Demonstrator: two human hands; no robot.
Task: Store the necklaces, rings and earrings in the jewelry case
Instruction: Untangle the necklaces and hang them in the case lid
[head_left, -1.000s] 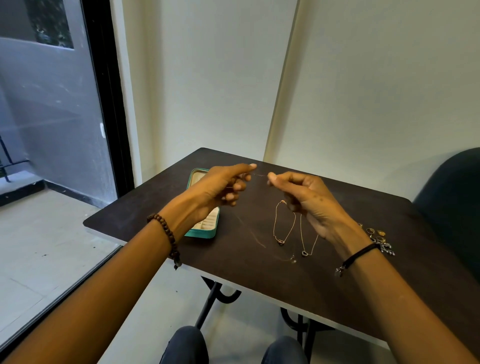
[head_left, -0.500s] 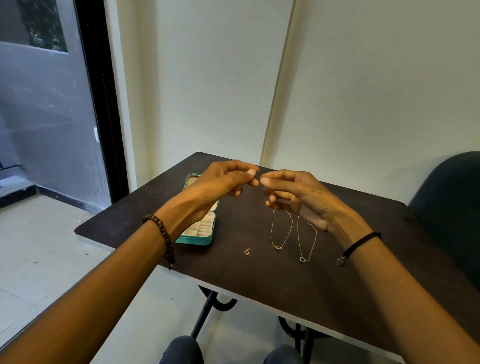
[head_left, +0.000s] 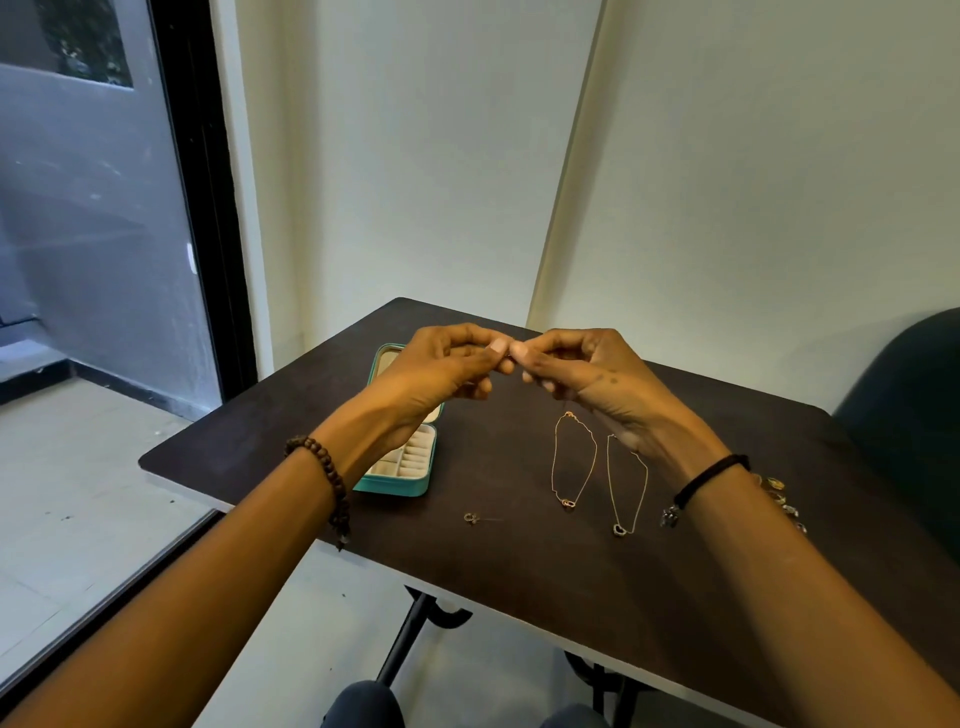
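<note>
My left hand (head_left: 441, 374) and my right hand (head_left: 587, 376) are raised above the dark table (head_left: 519, 571), fingertips touching. Each pinches an end of a very thin necklace chain, too fine to trace. Its small pendant (head_left: 471, 517) lies on the table below. The open teal jewelry case (head_left: 415, 483), with cream ring rolls inside, sits under my left wrist, partly hidden. Two gold necklaces lie flat side by side, one (head_left: 571, 462) left of the other (head_left: 626, 483). A cluster of rings and earrings (head_left: 779, 499) shows behind my right forearm.
The table stands in a corner of white walls. A glass door (head_left: 104, 234) is to the left. A dark chair (head_left: 909, 415) stands at the right edge. My knees (head_left: 363, 706) are below the table's near edge.
My hands have closed the gap between them, so the fingertips now meet. The pendant has slid left on the table, away from the two flat necklaces.
</note>
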